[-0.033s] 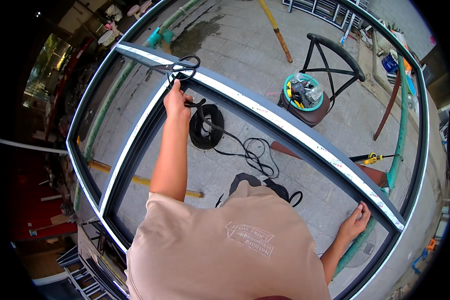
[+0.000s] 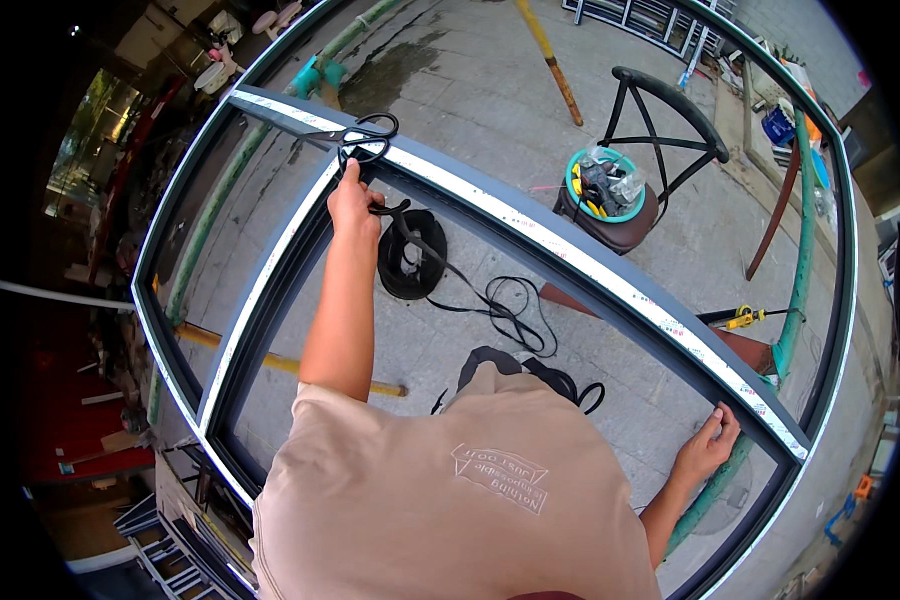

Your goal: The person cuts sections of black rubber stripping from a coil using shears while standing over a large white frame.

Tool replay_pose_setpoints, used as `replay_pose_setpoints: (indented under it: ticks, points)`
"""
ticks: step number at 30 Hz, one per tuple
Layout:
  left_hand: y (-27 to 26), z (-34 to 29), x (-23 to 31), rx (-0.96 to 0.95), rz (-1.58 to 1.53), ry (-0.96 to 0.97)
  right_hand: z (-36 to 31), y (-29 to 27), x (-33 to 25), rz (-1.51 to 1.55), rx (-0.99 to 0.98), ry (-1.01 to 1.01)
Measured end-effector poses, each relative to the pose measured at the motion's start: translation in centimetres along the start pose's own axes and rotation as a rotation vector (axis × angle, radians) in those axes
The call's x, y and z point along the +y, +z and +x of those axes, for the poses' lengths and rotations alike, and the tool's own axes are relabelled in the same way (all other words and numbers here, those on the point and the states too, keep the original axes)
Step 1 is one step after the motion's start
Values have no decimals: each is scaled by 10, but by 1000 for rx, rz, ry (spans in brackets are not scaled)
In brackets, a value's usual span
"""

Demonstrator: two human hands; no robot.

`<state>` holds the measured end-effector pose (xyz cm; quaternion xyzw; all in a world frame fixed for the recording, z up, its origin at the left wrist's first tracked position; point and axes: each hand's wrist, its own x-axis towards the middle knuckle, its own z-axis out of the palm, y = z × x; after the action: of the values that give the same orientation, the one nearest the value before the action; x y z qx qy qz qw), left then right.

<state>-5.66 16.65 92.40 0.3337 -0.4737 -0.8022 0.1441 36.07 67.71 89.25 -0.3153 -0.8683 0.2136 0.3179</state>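
Note:
A large grey window frame [image 2: 530, 222] with white film along its bars spans the space before me. At the junction of two bars, my left hand [image 2: 352, 203] is closed on a black rubber strip [image 2: 460, 268], its thumb against the inner corner. From that hand the strip runs down to a black coil [image 2: 428, 255] on the floor. Black-handled scissors [image 2: 368, 145] lie across the bar just beyond my left thumb. My right hand [image 2: 707, 447] touches the inner edge of the same long bar near its right end, fingers partly spread, holding nothing loose.
Green pipes [image 2: 798, 260] support the frame. Beyond it stands a dark chair [image 2: 660, 130] with a turquoise basin [image 2: 625, 212] of small parts on its seat. A yellow-handled tool [image 2: 745, 318] lies at the right. A rusty yellow pole [image 2: 550, 60] stands farther off.

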Motion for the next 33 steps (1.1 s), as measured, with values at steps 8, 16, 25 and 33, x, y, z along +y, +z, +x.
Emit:
replay_pose_setpoints:
  ticks: [8, 16, 25, 33]
  points:
    - [24, 16, -10, -84, 120, 144, -15, 0, -10, 45, -14, 83]
    - [43, -143, -17, -644, 339, 383, -3, -2, -90, 505, -148, 209]
    - [59, -317, -81, -1546, 467, 331, 14, -13, -170, 540, -300, -70]
    - [41, -350, -100, -1863, 528, 294, -9, -22, -138, 753, -385, 264]
